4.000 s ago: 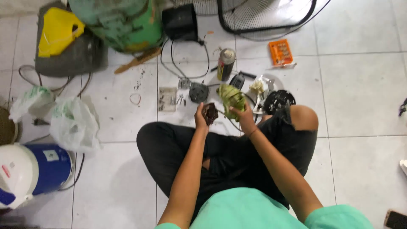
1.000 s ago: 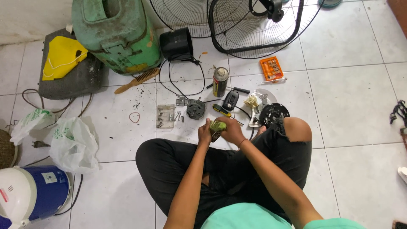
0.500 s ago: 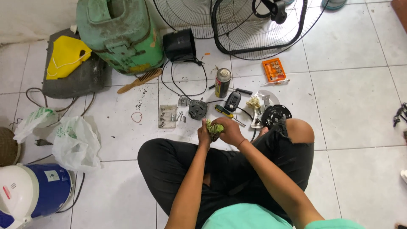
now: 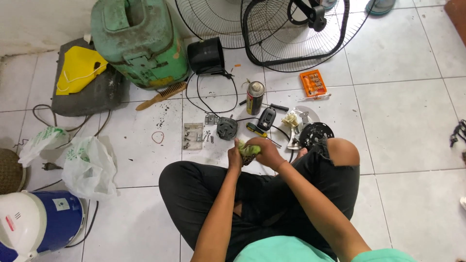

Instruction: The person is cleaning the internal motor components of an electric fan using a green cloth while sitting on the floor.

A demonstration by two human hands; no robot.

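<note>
A green cloth (image 4: 248, 148) is held between both hands just above the crossed legs, over the white tiled floor (image 4: 407, 121). The left hand (image 4: 235, 155) is closed against the cloth's left side; the right hand (image 4: 264, 151) is wrapped over its top and right side, fingers curled. Whatever lies inside the cloth cannot be made out.

Just beyond the hands, a small dark round motor part (image 4: 226, 128) and a yellow-handled screwdriver (image 4: 256, 130) are seen on the tiles, near but apart from the cloth. A black perforated disc (image 4: 315, 135) is touched by the right knee, with a metal plate (image 4: 300, 121) just behind it. A clear packet of small metal parts (image 4: 193, 135) lies left of the motor part.

Farther out, a spray can (image 4: 255, 97) stands upright, an orange bit case (image 4: 313, 83) lies to its right, and a wooden brush (image 4: 161, 96) to its left.

At the far edge, the fan guards (image 4: 291, 43), a black housing (image 4: 206, 56) and a green canister (image 4: 141, 41) are ranged. Open tile is left to the right; the left side is bounded by plastic bags (image 4: 87, 165).
</note>
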